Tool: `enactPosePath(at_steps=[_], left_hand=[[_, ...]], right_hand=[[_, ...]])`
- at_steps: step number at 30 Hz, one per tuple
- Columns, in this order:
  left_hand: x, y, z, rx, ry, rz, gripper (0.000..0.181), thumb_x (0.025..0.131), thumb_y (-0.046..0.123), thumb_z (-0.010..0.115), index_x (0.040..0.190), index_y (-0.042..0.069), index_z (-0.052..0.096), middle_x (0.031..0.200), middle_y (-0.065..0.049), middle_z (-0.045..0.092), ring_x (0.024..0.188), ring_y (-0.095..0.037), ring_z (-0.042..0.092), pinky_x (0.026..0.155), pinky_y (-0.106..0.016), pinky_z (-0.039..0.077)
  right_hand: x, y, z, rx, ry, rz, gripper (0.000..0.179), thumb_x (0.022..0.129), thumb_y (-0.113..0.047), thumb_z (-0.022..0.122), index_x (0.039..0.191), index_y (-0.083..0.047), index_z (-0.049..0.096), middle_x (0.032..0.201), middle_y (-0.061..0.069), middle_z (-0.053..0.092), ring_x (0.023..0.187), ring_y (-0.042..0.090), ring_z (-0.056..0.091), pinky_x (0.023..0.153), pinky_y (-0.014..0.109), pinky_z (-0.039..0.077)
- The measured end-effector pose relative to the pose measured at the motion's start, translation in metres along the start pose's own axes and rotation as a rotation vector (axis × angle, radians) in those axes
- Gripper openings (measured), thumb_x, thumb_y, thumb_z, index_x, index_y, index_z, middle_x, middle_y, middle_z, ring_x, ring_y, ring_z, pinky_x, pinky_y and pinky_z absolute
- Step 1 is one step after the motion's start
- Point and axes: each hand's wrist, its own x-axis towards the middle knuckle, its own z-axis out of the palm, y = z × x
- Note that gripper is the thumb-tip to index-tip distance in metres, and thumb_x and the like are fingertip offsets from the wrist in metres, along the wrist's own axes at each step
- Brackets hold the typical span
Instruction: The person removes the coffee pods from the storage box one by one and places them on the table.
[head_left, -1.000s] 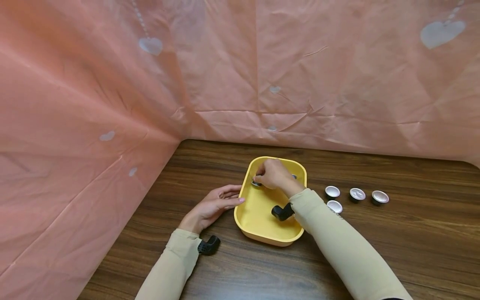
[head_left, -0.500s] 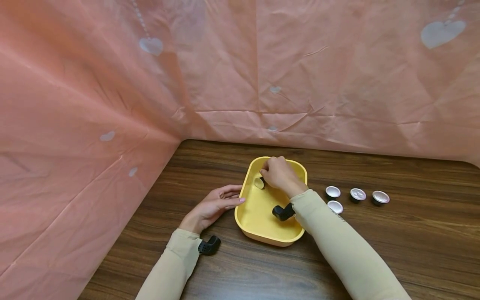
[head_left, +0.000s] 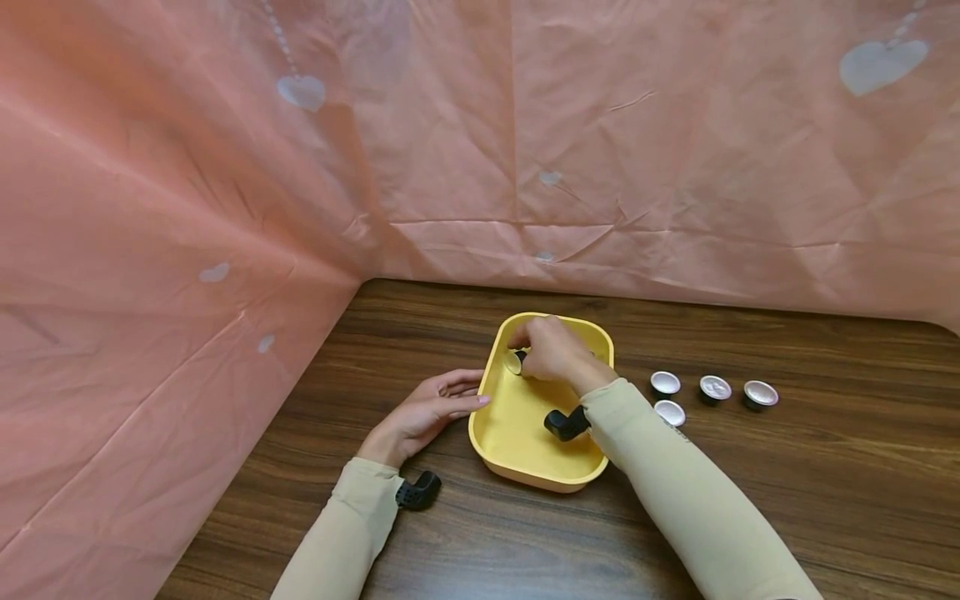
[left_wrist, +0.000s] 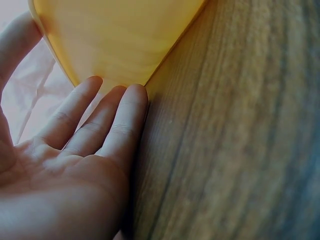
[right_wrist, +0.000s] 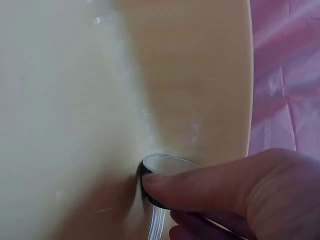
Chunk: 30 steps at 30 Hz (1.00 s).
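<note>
Left hand [head_left: 429, 410] pretty relaxed, fingers fairly straight, thumb on tray's [head_left: 517, 429] left edge. Right arm [head_left: 690, 492] reaching over right edge, right hand [head_left: 553, 354] angled down, thumb and fingers pinched near far left corner.

Pink heart-printed cloth [head_left: 637, 142] hangs behind the wooden tabletop [head_left: 847, 467].

The right hand [head_left: 553, 354] is inside the yellow tray [head_left: 517, 437], its fingers at a tilted capsule [head_left: 513, 362] near 11 o'clock. At 9 o'clock the left hand [head_left: 426, 410] touches the tray, thumb at the rim. Towards 3 o'clock, four pale-lidded capsules [head_left: 715, 389] stand on the wood-grain worktop [head_left: 832, 475] — three in a row. Pink fabric [head_left: 637, 158] hangs at 12 o'clock.
</note>
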Motion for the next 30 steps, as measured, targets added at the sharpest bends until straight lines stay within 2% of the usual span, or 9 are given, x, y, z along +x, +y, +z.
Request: enactPosePath(at_steps=[3, 8, 20, 30], left_hand=[[0.0006, -0.0002, 0.0001, 0.003, -0.001, 0.0, 0.064, 0.099, 0.011, 0.073, 0.158, 0.004, 0.05, 0.16, -0.019, 0.054, 0.131, -0.017, 0.062, 0.108, -0.026, 0.053], [0.0016, -0.0004, -0.0003, 0.005, 0.002, 0.001, 0.064, 0.099, 0.011, 0.073, 0.158, 0.004, 0.05, 0.161, -0.019, 0.054, 0.132, -0.017, 0.062, 0.108, -0.026, 0.053], [0.0027, -0.0017, -0.0036, 0.012, 0.006, 0.004, 0.064, 0.1, 0.012, 0.073, 0.159, 0.004, 0.05, 0.162, -0.019, 0.053, 0.134, -0.018, 0.062, 0.108, -0.025, 0.054], [0.0034, -0.0008, -0.0033, 0.018, 0.002, 0.002, 0.065, 0.1, 0.014, 0.074, 0.159, 0.005, 0.05, 0.161, -0.019, 0.053, 0.133, -0.017, 0.062, 0.108, -0.026, 0.053]], right_hand=[[0.0013, 0.0013, 0.0014, 0.0, -0.011, -0.034, 0.045, 0.068, 0.004, 0.079, 0.111, -0.009, 0.084, 0.106, 0.003, 0.082, 0.098, 0.021, 0.067, 0.091, 0.038, 0.056], [0.0037, 0.0029, 0.0046, -0.001, -0.028, -0.053, 0.038, 0.069, 0.0, 0.087, 0.107, -0.008, 0.084, 0.095, 0.002, 0.08, 0.092, 0.02, 0.068, 0.089, 0.037, 0.057], [0.0066, 0.0039, 0.0087, 0.081, -0.035, -0.042, 0.037, 0.074, -0.013, 0.098, 0.108, -0.005, 0.084, 0.096, 0.005, 0.083, 0.094, 0.019, 0.074, 0.092, 0.037, 0.06], [0.0077, 0.0068, 0.0085, 0.1, -0.042, -0.02, 0.032, 0.075, -0.013, 0.097, 0.104, -0.007, 0.085, 0.094, 0.003, 0.083, 0.093, 0.018, 0.073, 0.091, 0.037, 0.06]])
